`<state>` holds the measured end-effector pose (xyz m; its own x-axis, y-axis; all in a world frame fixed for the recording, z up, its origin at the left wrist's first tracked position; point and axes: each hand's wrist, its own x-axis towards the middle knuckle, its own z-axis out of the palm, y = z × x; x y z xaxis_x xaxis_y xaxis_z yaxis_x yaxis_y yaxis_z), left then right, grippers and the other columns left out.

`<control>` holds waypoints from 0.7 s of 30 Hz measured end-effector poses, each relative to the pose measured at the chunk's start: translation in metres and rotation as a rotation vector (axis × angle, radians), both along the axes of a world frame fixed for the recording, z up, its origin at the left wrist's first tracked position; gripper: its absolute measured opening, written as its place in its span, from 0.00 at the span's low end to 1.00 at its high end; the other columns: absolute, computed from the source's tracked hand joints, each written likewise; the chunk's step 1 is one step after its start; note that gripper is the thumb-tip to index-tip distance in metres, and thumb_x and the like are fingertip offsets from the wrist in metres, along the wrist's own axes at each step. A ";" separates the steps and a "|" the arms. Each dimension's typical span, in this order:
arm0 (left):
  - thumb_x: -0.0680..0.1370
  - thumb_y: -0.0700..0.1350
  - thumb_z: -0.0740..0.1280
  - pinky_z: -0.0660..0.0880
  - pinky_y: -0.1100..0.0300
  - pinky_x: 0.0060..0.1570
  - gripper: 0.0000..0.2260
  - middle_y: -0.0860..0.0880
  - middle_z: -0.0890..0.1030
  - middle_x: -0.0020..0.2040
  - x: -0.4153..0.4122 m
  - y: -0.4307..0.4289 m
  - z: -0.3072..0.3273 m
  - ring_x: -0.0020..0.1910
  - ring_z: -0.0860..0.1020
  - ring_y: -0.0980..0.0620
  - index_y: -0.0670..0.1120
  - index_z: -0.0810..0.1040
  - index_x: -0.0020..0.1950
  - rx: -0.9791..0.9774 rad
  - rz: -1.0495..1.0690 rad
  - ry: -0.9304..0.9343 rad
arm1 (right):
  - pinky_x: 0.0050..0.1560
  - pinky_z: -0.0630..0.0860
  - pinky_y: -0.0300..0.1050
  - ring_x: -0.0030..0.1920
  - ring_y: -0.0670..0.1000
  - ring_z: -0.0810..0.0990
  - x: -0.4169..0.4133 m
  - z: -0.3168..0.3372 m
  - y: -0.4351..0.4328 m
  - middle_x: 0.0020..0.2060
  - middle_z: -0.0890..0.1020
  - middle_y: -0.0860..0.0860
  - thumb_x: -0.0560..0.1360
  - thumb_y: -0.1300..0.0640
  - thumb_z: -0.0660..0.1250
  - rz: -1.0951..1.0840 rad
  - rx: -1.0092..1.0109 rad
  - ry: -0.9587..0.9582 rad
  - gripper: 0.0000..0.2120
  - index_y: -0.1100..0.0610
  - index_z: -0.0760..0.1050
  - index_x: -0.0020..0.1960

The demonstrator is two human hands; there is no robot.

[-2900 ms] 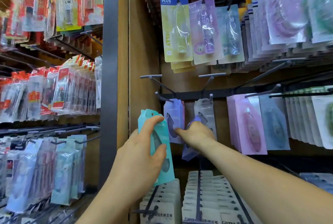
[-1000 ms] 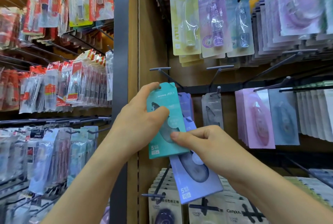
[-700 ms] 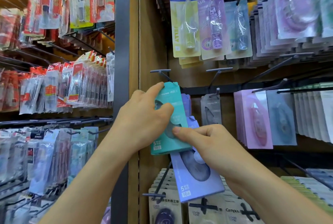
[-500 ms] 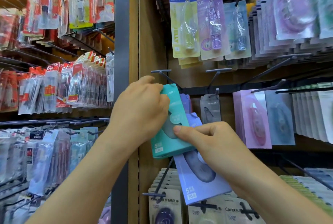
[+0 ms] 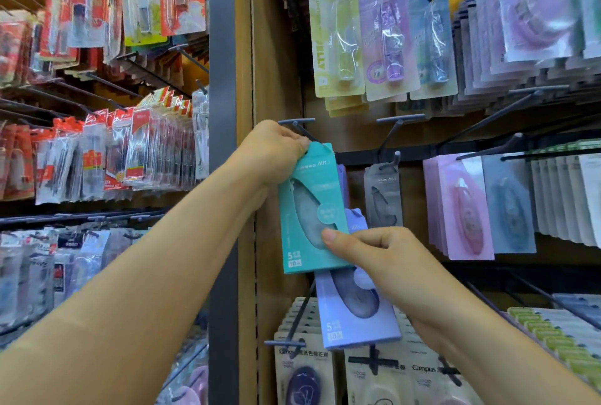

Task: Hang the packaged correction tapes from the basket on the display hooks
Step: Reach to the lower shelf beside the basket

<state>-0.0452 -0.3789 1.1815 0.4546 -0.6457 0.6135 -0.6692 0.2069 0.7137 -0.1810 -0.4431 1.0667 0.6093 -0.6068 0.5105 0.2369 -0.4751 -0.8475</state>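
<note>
**Two hands and two correction-tape packs at a display hook**

The fingers of the left hand are curled tightly over the top left corner of the teal pack, which they grip from the side. The pack stands nearly upright, printed face toward the camera. Its upper edge lies just below the rod of the display hook, whose T-shaped tip projects above the knuckles. The left hand's fingers hide the pack's hang hole, so it cannot be told whether the rod passes through it.

The thumb of the right hand lies flat, its tip pressing the lower right edge of the teal pack. The remaining fingers are curled and clamp the lavender pack. That pack is tilted and partly behind the teal one, with its lower end below the hand.

Beyond the hands, a grey pack hangs on the neighbouring hook to the right, and pink packs hang further right. Rows of Campus packs fill the hooks beneath. A yellow PLUS pack hangs above. A dark post separates this bay from the red-labelled goods on the left.
</note>
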 end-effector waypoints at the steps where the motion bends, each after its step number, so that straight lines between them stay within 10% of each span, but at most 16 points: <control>1: 0.81 0.48 0.64 0.79 0.56 0.49 0.10 0.45 0.82 0.50 0.002 -0.001 -0.001 0.50 0.81 0.50 0.43 0.79 0.57 -0.007 -0.025 0.051 | 0.37 0.75 0.28 0.45 0.40 0.84 0.001 0.000 -0.001 0.44 0.87 0.46 0.74 0.46 0.70 0.011 0.007 0.010 0.15 0.59 0.85 0.46; 8: 0.84 0.45 0.57 0.81 0.50 0.52 0.10 0.44 0.82 0.53 -0.001 -0.014 -0.020 0.48 0.82 0.48 0.48 0.77 0.57 -0.125 -0.144 0.373 | 0.38 0.75 0.33 0.41 0.41 0.84 0.010 0.002 -0.003 0.45 0.87 0.54 0.74 0.44 0.70 -0.085 -0.020 0.061 0.23 0.66 0.83 0.48; 14: 0.77 0.61 0.65 0.77 0.52 0.54 0.24 0.54 0.69 0.58 -0.004 0.000 -0.085 0.54 0.75 0.52 0.57 0.62 0.69 -0.020 0.226 -0.401 | 0.24 0.61 0.36 0.19 0.42 0.69 0.018 0.008 -0.014 0.15 0.69 0.44 0.75 0.45 0.70 -0.413 -0.312 0.182 0.26 0.46 0.74 0.19; 21: 0.71 0.57 0.73 0.75 0.57 0.42 0.27 0.52 0.75 0.54 0.007 -0.039 -0.082 0.47 0.77 0.49 0.58 0.59 0.60 0.002 0.295 -0.314 | 0.45 0.78 0.42 0.43 0.42 0.80 0.000 0.008 -0.026 0.43 0.85 0.45 0.74 0.53 0.69 -0.468 -0.475 0.447 0.06 0.46 0.84 0.48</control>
